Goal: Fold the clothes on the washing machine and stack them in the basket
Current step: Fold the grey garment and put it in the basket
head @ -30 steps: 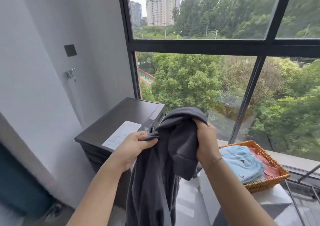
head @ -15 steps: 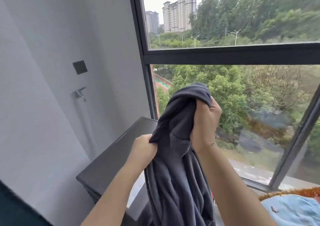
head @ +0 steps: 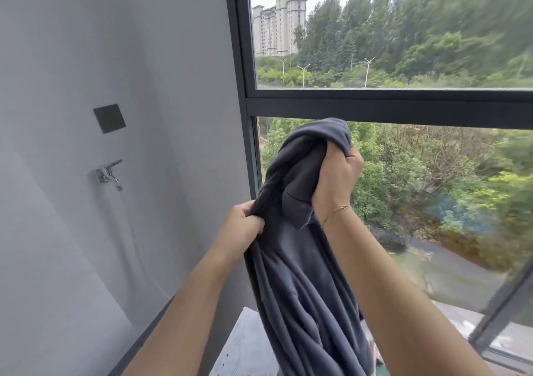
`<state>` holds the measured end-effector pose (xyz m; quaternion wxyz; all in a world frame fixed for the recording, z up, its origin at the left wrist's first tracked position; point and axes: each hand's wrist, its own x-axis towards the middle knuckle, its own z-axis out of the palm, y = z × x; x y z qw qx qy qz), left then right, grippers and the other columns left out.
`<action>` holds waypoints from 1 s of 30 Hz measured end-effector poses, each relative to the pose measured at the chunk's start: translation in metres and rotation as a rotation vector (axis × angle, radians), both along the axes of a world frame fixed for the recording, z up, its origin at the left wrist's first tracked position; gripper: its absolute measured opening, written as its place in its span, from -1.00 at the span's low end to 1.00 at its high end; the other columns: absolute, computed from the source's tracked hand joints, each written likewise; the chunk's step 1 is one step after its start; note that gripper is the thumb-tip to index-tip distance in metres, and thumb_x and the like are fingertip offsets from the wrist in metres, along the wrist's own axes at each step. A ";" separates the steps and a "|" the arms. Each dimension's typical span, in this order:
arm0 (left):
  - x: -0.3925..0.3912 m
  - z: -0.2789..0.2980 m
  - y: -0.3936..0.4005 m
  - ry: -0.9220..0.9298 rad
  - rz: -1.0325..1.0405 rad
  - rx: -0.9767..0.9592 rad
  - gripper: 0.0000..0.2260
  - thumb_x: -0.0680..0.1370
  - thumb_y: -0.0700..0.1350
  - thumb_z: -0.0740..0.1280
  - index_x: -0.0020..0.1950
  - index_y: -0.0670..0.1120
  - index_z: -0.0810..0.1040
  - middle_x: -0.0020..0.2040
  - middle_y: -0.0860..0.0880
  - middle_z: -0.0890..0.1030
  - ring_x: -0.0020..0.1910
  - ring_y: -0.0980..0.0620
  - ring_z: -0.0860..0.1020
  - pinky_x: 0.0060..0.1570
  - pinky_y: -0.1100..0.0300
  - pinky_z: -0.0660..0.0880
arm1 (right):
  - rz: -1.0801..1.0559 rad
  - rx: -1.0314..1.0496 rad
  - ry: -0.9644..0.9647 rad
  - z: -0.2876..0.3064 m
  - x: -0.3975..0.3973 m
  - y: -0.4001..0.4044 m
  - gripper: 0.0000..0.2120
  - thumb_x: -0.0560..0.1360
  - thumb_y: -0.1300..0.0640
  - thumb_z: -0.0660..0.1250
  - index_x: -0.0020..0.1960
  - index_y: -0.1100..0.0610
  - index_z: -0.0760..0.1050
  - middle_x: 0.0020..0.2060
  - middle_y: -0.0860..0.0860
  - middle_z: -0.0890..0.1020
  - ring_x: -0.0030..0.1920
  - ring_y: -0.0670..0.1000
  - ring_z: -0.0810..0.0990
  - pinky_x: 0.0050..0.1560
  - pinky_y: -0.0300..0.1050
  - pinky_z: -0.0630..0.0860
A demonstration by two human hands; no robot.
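**Both hands gripping a dark grey garment held up before the window**

Fingers (head: pixel 253 212) of the left hand (head: pixel 239 228) are curled and pinch a fold at the left edge of the dark grey garment (head: pixel 300 274), thumb on top. Left of that hand, on the pale grey wall (head: pixel 57 231), a dark square switch plate (head: pixel 109 118) sits above a chrome tap (head: pixel 109 173) that juts from the wall. Low in the view, between the two forearms, a strip of the washing machine top (head: pixel 248 349) shows pale, partly covered by the hanging cloth.

The garment hangs in long, loose folds from both hands down past the bottom edge of the view. Its upper part is bunched into a rounded mass that rises in front of the dark window frame (head: pixel 389 107).

Higher and to the right, the right hand (head: pixel 337 176) is clenched tightly round that bunched top, knuckles toward the glass, with cloth spilling over the fingers. A thin gold bracelet (head: pixel 337 211) circles the right wrist.

Beyond the glass stand tall apartment blocks (head: pixel 278 23), street lamps and dense green trees (head: pixel 432 43), the right side of the scene blurred.
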<state>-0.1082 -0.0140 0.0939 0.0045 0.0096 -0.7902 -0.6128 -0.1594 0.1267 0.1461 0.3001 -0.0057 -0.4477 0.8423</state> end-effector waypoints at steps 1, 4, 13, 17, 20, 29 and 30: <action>-0.005 0.000 -0.007 -0.002 -0.048 0.021 -0.76 0.21 -0.29 0.16 -0.24 -0.14 0.56 -0.30 -0.05 0.52 -0.24 0.01 0.45 -0.18 0.17 0.33 | -0.008 0.017 0.001 0.006 -0.011 -0.007 -0.84 0.54 0.27 0.23 -0.10 0.13 0.57 -0.20 0.03 0.63 -0.17 -0.05 0.57 0.00 -0.05 0.56; -0.041 -0.003 -0.066 -0.012 -0.087 0.140 -0.70 0.24 -0.27 0.21 -0.06 -0.24 0.53 -0.21 -0.08 0.56 -0.15 -0.01 0.50 -0.09 0.10 0.36 | -0.035 0.109 0.014 0.020 -0.065 -0.072 -0.84 0.54 0.26 0.23 -0.10 0.12 0.57 -0.19 0.03 0.63 -0.15 -0.07 0.58 -0.02 -0.11 0.55; -0.129 -0.070 -0.243 -0.037 0.156 0.318 -0.70 0.57 -0.36 0.20 0.08 0.00 0.58 -0.04 0.01 0.70 -0.05 0.07 0.65 -0.13 0.21 0.51 | 0.285 0.465 -0.364 -0.029 -0.206 -0.276 -0.87 0.50 0.16 0.28 -0.23 0.12 0.47 -0.29 0.05 0.49 -0.19 0.00 0.46 -0.18 -0.14 0.41; -0.154 -0.177 -0.276 -0.312 0.312 0.333 -0.78 0.58 -0.34 0.20 0.14 -0.17 0.55 -0.03 -0.13 0.65 -0.04 -0.10 0.60 -0.01 0.03 0.53 | 0.582 0.781 -0.658 -0.112 -0.207 -0.303 -0.77 0.49 0.13 0.35 0.12 0.19 0.52 -0.02 0.08 0.59 0.08 0.12 0.56 0.04 -0.04 0.49; -0.144 -0.246 -0.279 -0.579 0.399 0.272 -0.71 0.58 -0.27 0.25 0.30 -0.29 0.44 0.12 -0.22 0.56 0.06 -0.19 0.53 0.10 0.01 0.47 | 0.676 0.850 -0.789 -0.180 -0.177 -0.289 -0.57 0.52 0.18 0.34 0.36 0.16 0.35 0.22 0.09 0.51 0.16 0.07 0.52 0.07 -0.18 0.47; -0.112 -0.304 -0.261 -0.681 0.551 0.196 -0.55 0.59 -0.01 0.30 0.27 -0.37 0.46 0.27 -0.29 0.51 0.25 -0.26 0.46 0.28 -0.03 0.38 | 0.622 0.286 -1.341 -0.304 -0.003 -0.211 -0.82 0.29 0.18 0.34 -0.24 0.30 0.56 -0.40 0.19 0.64 -0.47 0.09 0.61 -0.46 -0.20 0.52; -0.108 -0.298 -0.256 -0.664 0.585 0.172 -0.58 0.62 -0.04 0.25 0.26 -0.39 0.45 0.27 -0.30 0.51 0.25 -0.28 0.46 0.26 -0.03 0.37 | 0.629 0.247 -1.401 -0.313 0.014 -0.205 -0.79 0.41 0.15 0.34 -0.21 0.32 0.57 -0.38 0.21 0.66 -0.46 0.10 0.62 -0.45 -0.19 0.52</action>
